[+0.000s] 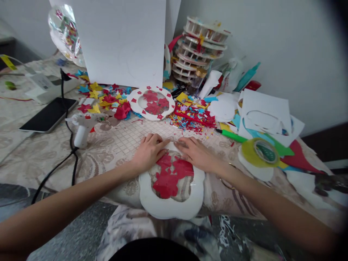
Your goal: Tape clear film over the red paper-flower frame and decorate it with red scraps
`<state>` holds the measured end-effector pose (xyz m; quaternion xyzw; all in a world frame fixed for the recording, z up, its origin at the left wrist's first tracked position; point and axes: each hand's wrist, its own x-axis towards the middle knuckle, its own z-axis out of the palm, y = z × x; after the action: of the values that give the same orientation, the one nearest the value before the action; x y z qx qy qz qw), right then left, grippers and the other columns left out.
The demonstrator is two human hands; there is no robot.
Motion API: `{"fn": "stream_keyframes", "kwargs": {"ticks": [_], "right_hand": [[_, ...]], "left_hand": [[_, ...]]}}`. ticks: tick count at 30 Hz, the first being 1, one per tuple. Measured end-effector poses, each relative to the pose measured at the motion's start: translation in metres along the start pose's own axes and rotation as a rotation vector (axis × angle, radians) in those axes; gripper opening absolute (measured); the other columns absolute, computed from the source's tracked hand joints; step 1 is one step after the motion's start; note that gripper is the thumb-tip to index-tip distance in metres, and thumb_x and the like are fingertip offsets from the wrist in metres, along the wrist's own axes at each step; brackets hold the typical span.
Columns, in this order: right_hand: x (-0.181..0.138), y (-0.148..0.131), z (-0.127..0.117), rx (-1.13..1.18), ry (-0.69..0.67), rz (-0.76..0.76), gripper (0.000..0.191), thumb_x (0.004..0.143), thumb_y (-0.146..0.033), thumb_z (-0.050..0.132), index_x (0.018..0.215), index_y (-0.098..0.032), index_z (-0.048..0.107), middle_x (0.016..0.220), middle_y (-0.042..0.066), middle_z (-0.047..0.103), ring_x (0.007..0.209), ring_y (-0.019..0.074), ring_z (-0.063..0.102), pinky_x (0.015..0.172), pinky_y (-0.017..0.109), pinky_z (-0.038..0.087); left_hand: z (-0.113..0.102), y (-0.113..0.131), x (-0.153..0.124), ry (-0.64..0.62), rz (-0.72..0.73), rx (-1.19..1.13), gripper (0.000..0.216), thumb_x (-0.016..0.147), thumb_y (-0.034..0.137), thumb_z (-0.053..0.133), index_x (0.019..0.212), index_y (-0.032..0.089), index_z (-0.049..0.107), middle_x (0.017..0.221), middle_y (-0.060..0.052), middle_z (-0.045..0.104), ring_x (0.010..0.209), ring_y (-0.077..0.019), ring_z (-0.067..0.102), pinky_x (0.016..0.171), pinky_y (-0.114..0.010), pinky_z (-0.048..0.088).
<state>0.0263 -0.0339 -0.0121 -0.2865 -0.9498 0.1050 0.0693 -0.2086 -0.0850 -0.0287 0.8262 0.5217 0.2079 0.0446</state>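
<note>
A white scalloped foam frame (171,203) lies at the table's near edge, its clear window filled with red paper cut-outs (170,175). My left hand (149,150) rests flat on the frame's top left, fingers stretched out. My right hand (197,152) lies flat on the top right, fingertips pressing the rim. The two hands nearly meet at the frame's top. A second finished frame (152,103) with red shapes sits farther back.
A white glue gun (85,125) with a black cord stands at left beside a phone (49,114). Paper scraps (190,114) litter the middle. A yellow-green tape roll (259,152), green marker (232,136), white sheets (268,112), stacked frames (201,47) and a white board (122,40) are around.
</note>
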Motion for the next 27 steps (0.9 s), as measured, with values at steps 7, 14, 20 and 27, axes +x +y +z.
{"fn": "stream_keyframes", "kwargs": {"ticks": [7, 14, 20, 27], "right_hand": [[-0.011, 0.001, 0.000, 0.053, 0.005, 0.023, 0.041, 0.095, -0.035, 0.041, 0.135, -0.033, 0.048, 0.133, 0.011, 0.045, 0.122, 0.0278, 0.041, 0.101, 0.051, 0.038], [-0.022, 0.018, -0.004, 0.324, 0.029, 0.067, 0.046, 0.098, -0.042, 0.028, 0.142, -0.032, 0.037, 0.137, 0.008, 0.045, 0.126, 0.0232, 0.043, 0.106, 0.048, 0.035], [-0.028, 0.014, 0.004, 0.394, 0.095, 0.106, 0.040, 0.098, -0.038, 0.033, 0.129, -0.028, 0.054, 0.131, 0.009, 0.047, 0.124, 0.0224, 0.044, 0.107, 0.047, 0.035], [-0.017, 0.000, -0.001, 0.091, 0.048, -0.037, 0.030, 0.092, -0.031, 0.047, 0.109, -0.015, 0.066, 0.127, 0.015, 0.053, 0.124, 0.0292, 0.040, 0.105, 0.051, 0.033]], "left_hand": [[0.001, -0.002, -0.001, 0.042, 0.103, 0.073, 0.025, 0.093, 0.028, 0.046, 0.107, 0.022, 0.065, 0.104, -0.009, 0.057, 0.098, -0.0250, 0.046, 0.082, -0.040, 0.038], [-0.008, 0.006, 0.002, -0.053, 0.234, 0.197, 0.024, 0.093, 0.032, 0.047, 0.102, 0.016, 0.063, 0.093, -0.010, 0.057, 0.089, -0.0234, 0.051, 0.078, -0.038, 0.036], [-0.007, 0.005, 0.001, -0.065, 0.230, 0.223, 0.029, 0.095, 0.036, 0.041, 0.103, 0.016, 0.062, 0.096, -0.009, 0.057, 0.086, -0.0222, 0.050, 0.079, -0.037, 0.036], [-0.006, 0.008, 0.000, -0.047, 0.225, 0.253, 0.027, 0.094, 0.033, 0.042, 0.099, 0.016, 0.063, 0.095, -0.010, 0.057, 0.084, -0.0226, 0.051, 0.076, -0.037, 0.036]]}}
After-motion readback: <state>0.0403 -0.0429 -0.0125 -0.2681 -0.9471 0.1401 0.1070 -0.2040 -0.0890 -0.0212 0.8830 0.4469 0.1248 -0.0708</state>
